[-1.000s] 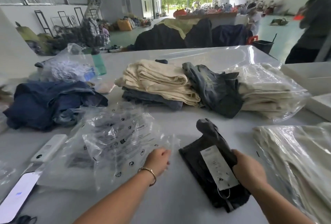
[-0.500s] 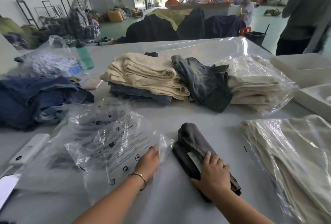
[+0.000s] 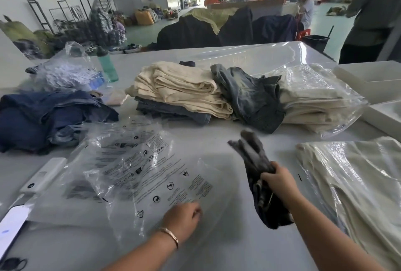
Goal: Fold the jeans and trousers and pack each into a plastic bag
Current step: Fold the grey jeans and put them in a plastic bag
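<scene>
Right hand curled round folded dark jeans, lifted off table, far end raised. Left hand on near edge of printed plastic bag; can't tell whether pinching. Bagging step underway. Next, I judge: open bag mouth, slide jeans in.
</scene>
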Demonstrator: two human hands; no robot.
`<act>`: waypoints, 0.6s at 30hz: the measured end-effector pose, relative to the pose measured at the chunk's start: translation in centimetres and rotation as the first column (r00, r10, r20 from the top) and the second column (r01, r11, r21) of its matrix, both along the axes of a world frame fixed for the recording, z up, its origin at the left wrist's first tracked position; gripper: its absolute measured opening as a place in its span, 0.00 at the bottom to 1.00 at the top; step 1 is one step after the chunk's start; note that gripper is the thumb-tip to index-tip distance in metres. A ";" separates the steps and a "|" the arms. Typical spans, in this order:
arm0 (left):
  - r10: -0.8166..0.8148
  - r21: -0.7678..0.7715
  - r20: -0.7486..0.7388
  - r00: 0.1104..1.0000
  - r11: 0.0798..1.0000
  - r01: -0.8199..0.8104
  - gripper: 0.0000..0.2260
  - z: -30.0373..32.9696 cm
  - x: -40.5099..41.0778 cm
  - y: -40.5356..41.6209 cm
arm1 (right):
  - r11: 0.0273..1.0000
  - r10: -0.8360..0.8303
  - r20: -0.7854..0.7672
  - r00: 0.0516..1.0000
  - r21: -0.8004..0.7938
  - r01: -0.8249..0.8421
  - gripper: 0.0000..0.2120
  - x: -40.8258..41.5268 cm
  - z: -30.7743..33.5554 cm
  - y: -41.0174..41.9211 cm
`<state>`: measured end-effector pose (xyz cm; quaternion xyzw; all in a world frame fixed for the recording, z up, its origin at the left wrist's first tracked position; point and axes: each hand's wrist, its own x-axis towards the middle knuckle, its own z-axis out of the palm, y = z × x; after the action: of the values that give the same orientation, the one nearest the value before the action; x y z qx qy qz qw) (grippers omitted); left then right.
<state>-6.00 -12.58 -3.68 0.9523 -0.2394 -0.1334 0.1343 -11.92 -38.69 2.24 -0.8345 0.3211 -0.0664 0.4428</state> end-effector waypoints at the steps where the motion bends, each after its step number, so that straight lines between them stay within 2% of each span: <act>1: 0.018 -0.108 -0.063 0.998 0.994 -0.025 0.09 0.9 0.7 0.0 | 0.994 -0.037 0.130 0.991 0.102 0.023 0.09 -0.1 1.1 -0.1; 3: 0.034 -0.294 -0.217 0.975 0.951 -0.099 0.07 2.7 2.0 -0.4 | 0.956 -0.054 0.356 0.933 0.287 -0.054 0.14 -0.3 3.9 0.3; 5: 0.012 -0.404 -0.332 0.943 0.902 -0.153 0.09 4.5 3.1 -0.9 | 0.863 0.035 0.523 0.852 0.414 -0.290 0.21 -0.4 6.4 1.4; 7: -0.014 -0.477 -0.430 0.903 0.852 -0.215 0.08 6.1 4.1 -1.2 | 0.817 0.220 0.595 0.773 0.320 -0.479 0.23 -0.6 7.8 2.8; 9: -0.020 -0.555 -0.560 0.829 0.751 -0.357 0.09 7.4 4.9 -0.9 | 0.844 0.440 0.479 0.759 0.067 -0.532 0.24 -0.7 7.6 4.0; 10: -0.004 -0.573 -0.628 0.778 0.678 -0.459 0.11 8.0 5.4 -0.5 | 0.834 0.533 0.343 0.773 -0.060 -0.549 0.25 -0.8 7.1 4.5; 12: 0.087 -0.541 -0.732 0.675 0.527 -0.655 0.14 8.6 6.3 0.4 | 0.773 0.600 0.022 0.799 -0.273 -0.573 0.27 -1.3 5.5 5.2; 13: 0.150 -0.514 -0.757 0.636 0.465 -0.721 0.13 8.8 6.7 0.9 | 0.739 0.591 -0.086 0.802 -0.340 -0.581 0.28 -1.6 4.7 5.5; 15: 0.306 -0.491 -0.700 0.645 0.449 -0.746 0.09 8.8 7.6 1.8 | 0.684 0.593 -0.207 0.778 -0.381 -0.623 0.28 -2.2 3.2 6.1; 18: 0.382 -0.537 -0.530 0.757 0.540 -0.648 0.06 9.2 7.8 1.8 | 0.595 0.602 -0.327 0.729 -0.425 -0.682 0.24 -2.5 1.8 7.6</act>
<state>1.77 -10.82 5.49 0.8161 0.0535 -0.1542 0.5544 -14.41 -31.07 4.07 -0.9825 0.0002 0.0765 0.1697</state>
